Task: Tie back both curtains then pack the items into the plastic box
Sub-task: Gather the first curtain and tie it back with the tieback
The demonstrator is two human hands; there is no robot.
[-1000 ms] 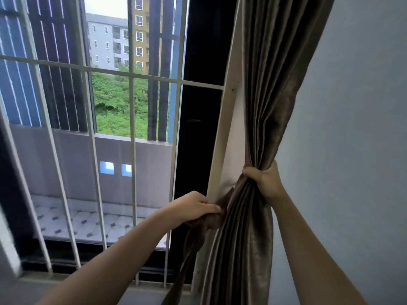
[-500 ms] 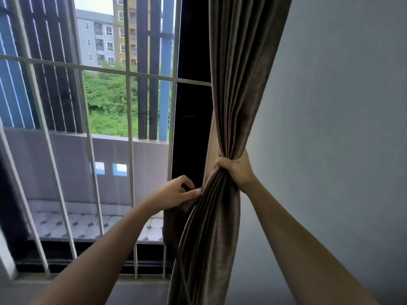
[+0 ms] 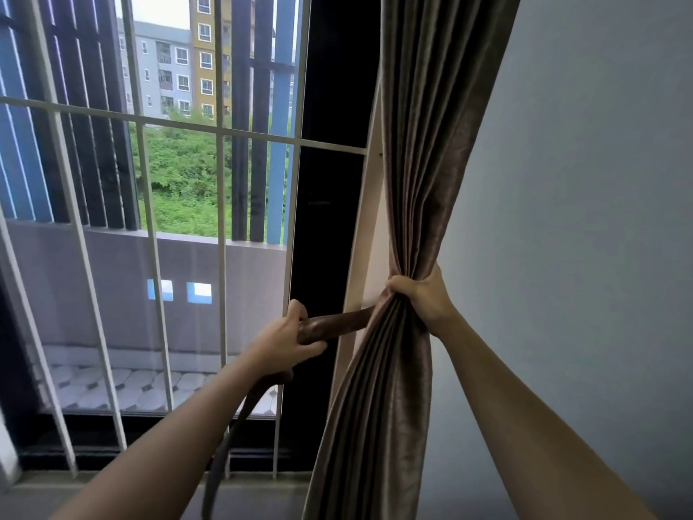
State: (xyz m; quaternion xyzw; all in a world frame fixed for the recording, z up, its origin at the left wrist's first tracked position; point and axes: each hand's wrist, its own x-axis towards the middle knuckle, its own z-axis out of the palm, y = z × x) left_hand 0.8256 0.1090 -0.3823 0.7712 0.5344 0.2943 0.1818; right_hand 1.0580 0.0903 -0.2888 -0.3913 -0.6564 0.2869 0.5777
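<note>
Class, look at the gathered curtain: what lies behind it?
Behind the curtain a pale window frame and the grey wall show; the tieback band runs behind it, its far end covered.

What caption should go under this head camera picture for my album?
The right hand bunches the brown curtain while left hand holds the tie-back strap taut beside the barred window.

soft overcast daylight coming in through the window (image 3: 180, 182), room side kinda dim and grey, no glare, sharp enough, wide-angle bending the window bars (image 3: 221, 257) near the edges
</note>
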